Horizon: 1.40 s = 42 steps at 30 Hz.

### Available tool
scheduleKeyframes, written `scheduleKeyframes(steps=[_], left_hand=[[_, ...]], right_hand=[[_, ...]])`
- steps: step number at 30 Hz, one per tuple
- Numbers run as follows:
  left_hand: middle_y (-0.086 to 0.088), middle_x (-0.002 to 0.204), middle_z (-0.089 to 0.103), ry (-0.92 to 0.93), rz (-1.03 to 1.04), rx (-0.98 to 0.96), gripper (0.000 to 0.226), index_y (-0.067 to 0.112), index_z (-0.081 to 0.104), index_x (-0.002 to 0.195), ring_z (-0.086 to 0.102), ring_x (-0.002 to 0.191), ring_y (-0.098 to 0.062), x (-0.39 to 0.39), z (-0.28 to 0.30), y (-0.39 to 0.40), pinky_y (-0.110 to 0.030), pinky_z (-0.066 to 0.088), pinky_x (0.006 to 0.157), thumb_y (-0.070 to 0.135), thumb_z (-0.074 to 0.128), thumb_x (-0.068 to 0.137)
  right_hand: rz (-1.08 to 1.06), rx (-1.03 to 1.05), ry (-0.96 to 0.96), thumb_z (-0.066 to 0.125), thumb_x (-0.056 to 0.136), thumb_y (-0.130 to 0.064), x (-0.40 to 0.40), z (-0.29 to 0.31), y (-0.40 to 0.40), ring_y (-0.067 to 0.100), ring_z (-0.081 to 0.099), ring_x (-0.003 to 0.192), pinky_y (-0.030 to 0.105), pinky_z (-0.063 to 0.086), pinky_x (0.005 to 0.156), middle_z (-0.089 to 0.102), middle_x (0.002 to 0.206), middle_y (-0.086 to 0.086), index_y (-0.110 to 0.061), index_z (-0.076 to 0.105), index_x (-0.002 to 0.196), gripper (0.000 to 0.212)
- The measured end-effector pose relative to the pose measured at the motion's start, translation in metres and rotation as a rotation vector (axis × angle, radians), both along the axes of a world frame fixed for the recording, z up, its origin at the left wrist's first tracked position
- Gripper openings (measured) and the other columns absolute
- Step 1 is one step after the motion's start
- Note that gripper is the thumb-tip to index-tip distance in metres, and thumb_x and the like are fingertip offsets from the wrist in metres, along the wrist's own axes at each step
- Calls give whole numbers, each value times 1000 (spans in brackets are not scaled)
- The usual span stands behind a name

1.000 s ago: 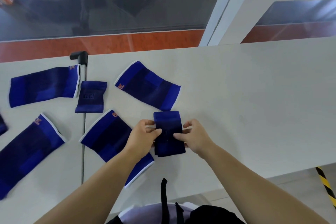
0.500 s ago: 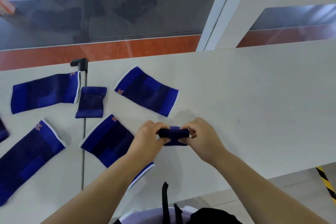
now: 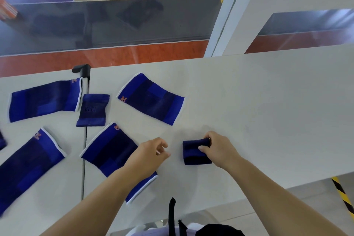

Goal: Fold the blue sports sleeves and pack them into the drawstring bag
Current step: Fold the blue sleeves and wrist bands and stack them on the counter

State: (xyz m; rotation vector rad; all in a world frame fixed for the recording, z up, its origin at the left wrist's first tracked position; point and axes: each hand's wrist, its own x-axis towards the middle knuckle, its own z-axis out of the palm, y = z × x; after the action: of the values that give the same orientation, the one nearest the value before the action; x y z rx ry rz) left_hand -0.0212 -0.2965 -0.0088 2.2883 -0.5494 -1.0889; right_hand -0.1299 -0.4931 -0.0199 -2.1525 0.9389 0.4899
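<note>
2 hands work low on the white table (image 3: 258, 101): the right hand (image 3: 218, 150) pinches a folded dark-blue sleeve (image 3: 195, 152) against the tabletop, thumb on top, while the left hand (image 3: 151, 154) hangs just beside it, fingers loosely curled around nothing. 4 flat blue sleeves (image 3: 151, 98) and 1 small folded piece (image 3: 93, 110) lie leftward.

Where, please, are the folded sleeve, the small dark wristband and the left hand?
folded sleeve (image 3: 193, 156), head view, its bare left half.
small dark wristband (image 3: 93, 110), head view, its middle.
left hand (image 3: 148, 151), head view, its back.
</note>
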Motion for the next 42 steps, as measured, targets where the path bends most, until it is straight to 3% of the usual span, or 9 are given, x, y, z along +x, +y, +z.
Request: scheduleKeyframes(steps=[5,10,13,20,27,32,38,42], left_hand=[[12,103,60,-91,-29,14,27,25,55,116,59,91,-4,0,1,5,-17,47,76,37,56,91],[12,106,60,-172,-78,49,27,25,55,116,58,93,-4,3,4,13,-23,51,82,38,54,92],[13,105,59,-215,-68,75,24,26,56,114,58,93,-5,7,9,24,-22,51,81,38,54,92],[9,103,61,-237,51,154,20,25,60,106,59,92,-8,26,20,75,-27,52,84,37,56,91],[7,98,60,-252,250,248,21,25,60,104,60,88,-11,54,23,158,-27,51,81,39,56,91],[9,102,63,-292,210,332,17,27,60,104,57,85,-6,84,18,222,-23,49,77,37,54,92],[8,93,62,-286,240,273,16,24,62,97,61,88,-14,127,16,270,-32,52,82,37,58,88],[6,96,59,-309,189,212,12,23,60,97,53,81,-9,153,7,286,-12,40,67,33,57,91]], right_hand=[[197,-342,27,54,90,-29,5,-1,6,22,49,103,31,42,73,50,114,1,-15,52,109,24],[445,-536,84,52,87,-17,16,7,13,25,49,102,31,31,71,53,114,5,-14,52,108,21],[490,-515,44,49,90,-16,27,18,18,25,51,103,31,34,73,55,114,3,-16,52,111,22],[779,-288,-35,49,94,-40,69,55,55,25,53,113,37,45,92,52,129,3,-19,45,130,42],[945,-236,-16,53,91,-45,123,57,113,25,56,106,38,48,86,54,124,3,-19,47,127,45],[924,-280,8,53,92,-45,171,48,161,25,56,108,35,45,81,57,123,3,-18,49,126,44],[658,-373,-12,51,91,-41,221,20,207,25,60,94,36,49,79,61,103,4,-14,56,107,31],[403,-409,-77,54,92,-38,246,14,228,26,58,102,35,48,78,59,113,8,-11,51,114,35]])
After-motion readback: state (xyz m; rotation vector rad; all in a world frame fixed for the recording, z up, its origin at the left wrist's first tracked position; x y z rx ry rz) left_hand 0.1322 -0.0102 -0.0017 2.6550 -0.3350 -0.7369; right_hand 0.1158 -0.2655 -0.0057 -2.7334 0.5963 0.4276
